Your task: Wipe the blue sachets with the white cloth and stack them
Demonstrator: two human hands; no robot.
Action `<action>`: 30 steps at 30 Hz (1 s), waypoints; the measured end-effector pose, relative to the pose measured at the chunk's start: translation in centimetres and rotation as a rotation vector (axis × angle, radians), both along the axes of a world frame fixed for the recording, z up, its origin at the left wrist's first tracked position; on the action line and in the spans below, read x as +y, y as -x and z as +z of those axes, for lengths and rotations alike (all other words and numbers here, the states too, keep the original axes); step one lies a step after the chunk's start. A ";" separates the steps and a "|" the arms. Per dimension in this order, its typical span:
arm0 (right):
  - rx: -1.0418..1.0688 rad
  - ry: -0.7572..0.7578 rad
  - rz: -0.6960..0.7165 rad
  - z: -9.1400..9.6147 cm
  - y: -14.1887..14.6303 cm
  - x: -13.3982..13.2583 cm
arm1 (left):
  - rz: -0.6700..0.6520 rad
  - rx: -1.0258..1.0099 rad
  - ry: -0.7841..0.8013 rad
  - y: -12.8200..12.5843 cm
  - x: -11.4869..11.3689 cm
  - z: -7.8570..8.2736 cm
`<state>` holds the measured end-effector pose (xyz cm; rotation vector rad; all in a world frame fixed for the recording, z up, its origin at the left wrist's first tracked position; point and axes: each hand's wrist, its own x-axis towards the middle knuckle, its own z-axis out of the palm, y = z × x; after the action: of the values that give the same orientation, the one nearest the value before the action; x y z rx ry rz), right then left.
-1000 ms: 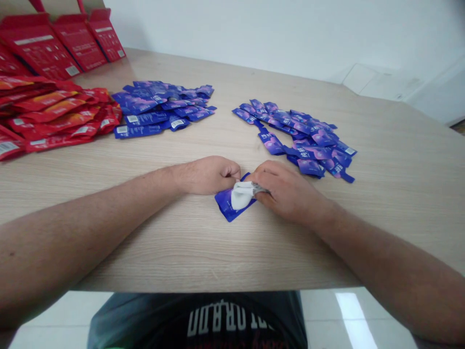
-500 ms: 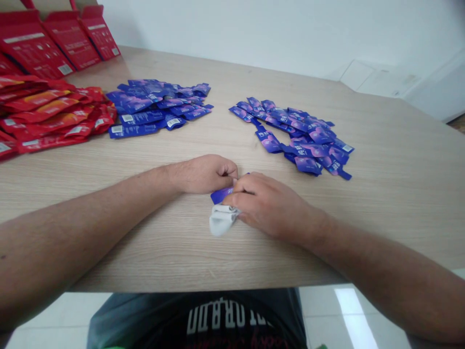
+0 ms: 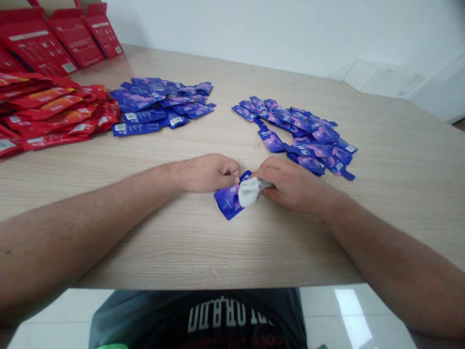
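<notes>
The person's left hand [image 3: 206, 173] is curled nearly shut at the upper edge of a blue sachet [image 3: 227, 201]; whether it grips the sachet cannot be told. The right hand [image 3: 295, 186] has its fingers closed on a white cloth [image 3: 249, 191], which is pressed onto the sachet. The sachet lies flat on a light wood table [image 3: 399, 203], near the edge closest to the person. Farther along the table are two separate heaps of blue sachets [image 3: 160, 106] [image 3: 301, 138], and to the left lie red packets [image 3: 47, 109]. Red cartons [image 3: 74, 39] stand beyond them, against a white wall [image 3: 290, 29]. Pale floor tiles [image 3: 348, 310] show below the table.
</notes>
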<state>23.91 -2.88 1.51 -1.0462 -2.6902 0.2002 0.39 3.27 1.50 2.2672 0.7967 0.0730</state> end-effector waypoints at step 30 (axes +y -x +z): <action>-0.033 0.067 0.034 0.2 -1.3 1.2 | -0.020 0.045 0.005 0.1 -0.1 0.2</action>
<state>25.18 -1.69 1.68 -1.0321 -2.7502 0.2830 0.28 3.20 1.74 2.2787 0.7966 0.0103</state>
